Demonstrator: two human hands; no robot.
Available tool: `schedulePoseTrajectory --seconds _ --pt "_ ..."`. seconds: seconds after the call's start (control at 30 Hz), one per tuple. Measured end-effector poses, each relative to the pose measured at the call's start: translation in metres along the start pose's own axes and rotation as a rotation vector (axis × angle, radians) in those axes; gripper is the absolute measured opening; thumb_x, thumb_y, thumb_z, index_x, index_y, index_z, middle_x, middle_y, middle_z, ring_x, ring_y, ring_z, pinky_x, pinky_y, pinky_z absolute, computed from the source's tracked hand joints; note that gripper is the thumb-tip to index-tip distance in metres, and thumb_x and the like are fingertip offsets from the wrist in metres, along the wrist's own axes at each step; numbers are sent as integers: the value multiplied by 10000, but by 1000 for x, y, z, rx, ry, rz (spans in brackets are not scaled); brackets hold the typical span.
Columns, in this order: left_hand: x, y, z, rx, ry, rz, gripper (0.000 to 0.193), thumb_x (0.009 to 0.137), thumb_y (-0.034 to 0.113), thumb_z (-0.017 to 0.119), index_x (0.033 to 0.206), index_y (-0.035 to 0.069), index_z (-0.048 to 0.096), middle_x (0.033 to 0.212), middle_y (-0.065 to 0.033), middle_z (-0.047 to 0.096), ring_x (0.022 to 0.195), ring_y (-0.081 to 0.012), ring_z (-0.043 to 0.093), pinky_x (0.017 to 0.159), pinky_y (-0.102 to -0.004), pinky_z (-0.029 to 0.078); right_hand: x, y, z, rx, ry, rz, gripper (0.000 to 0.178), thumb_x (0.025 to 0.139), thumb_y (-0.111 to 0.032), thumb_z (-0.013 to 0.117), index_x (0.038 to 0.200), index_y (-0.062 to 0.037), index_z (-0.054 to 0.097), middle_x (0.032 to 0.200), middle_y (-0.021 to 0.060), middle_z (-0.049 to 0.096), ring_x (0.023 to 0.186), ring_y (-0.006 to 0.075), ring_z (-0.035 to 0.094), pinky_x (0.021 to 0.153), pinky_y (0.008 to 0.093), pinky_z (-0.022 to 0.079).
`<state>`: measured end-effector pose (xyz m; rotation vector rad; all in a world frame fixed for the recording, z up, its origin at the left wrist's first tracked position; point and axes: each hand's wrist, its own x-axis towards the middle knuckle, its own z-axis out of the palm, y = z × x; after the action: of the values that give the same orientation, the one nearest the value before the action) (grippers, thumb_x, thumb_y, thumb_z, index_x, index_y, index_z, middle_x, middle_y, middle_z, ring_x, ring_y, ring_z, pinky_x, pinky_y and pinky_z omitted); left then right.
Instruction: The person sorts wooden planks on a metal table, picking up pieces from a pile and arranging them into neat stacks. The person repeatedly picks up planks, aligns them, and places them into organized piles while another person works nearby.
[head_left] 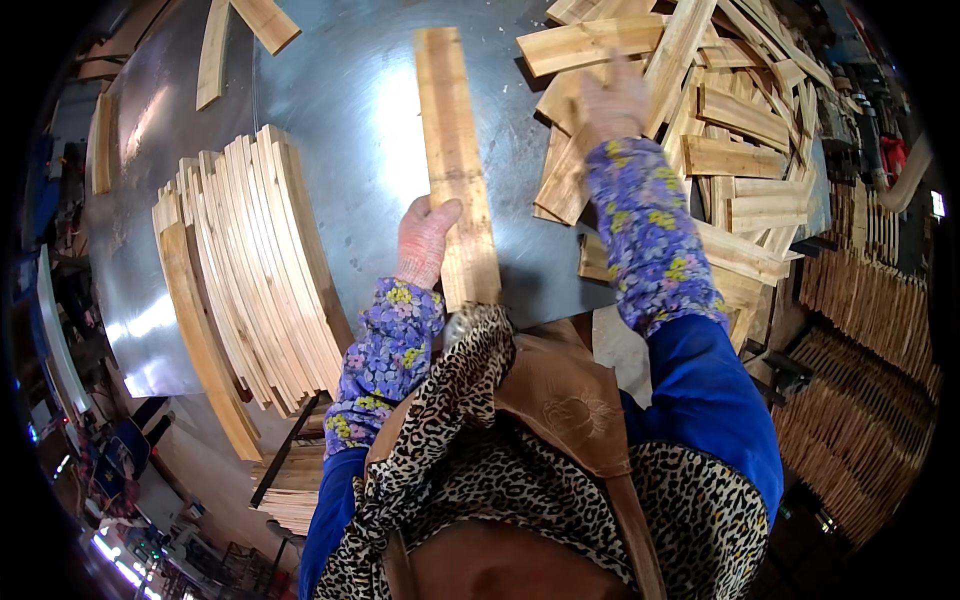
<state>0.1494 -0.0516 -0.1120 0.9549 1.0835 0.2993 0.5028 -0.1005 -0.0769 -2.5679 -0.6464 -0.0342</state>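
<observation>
My left hand [424,240], in a pale glove, is closed on the left edge of a flat wooden board [452,130], with the thumb on top. The board points away from me over the metal tabletop [350,90], its near end close to my apron. Over a loose heap of short wooden boards [740,155] on the right reaches my right hand [612,100]. Motion smears its fingers, so their grip is unclear. Purple flowered sleeve covers run up both forearms.
A row of boards standing on edge [255,260] is at the left, with a longer yellowish board [195,330] along its outer side. Two loose boards [215,50] lie at the far left. Stacked wood [870,370] stands beyond the right table edge, more [290,500] below left.
</observation>
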Motion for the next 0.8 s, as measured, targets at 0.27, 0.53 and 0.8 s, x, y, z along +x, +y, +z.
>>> schedulePoseTrajectory --seconds 0.27,0.53,0.8 --pt "-80 2 -57 1462 579 166 437 988 252 746 1330 -18 708 1214 -186 714 1145 -301 673 1003 -463 572 71 85 -35 -74 48 324 929 818 -354 854 1598 -109 414 1517 258 548 1382 467 574 1153 528 513" --pt "-44 19 -40 997 352 398 663 962 367 682 1460 -58 580 1363 -277 637 1278 -403 606 1105 -547 492 -16 89 -54 1374 -239 438 859 867 -107 646 1649 77 340 1459 263 607 1325 394 644 1144 458 568" --pt "20 70 94 514 -301 32 605 926 326 769 1352 -93 676 1155 -196 768 1045 -266 700 982 -401 548 -51 77 -45 512 -933 60 751 1010 -422 752 1597 -7 534 1452 207 699 1303 370 683 1158 421 522"
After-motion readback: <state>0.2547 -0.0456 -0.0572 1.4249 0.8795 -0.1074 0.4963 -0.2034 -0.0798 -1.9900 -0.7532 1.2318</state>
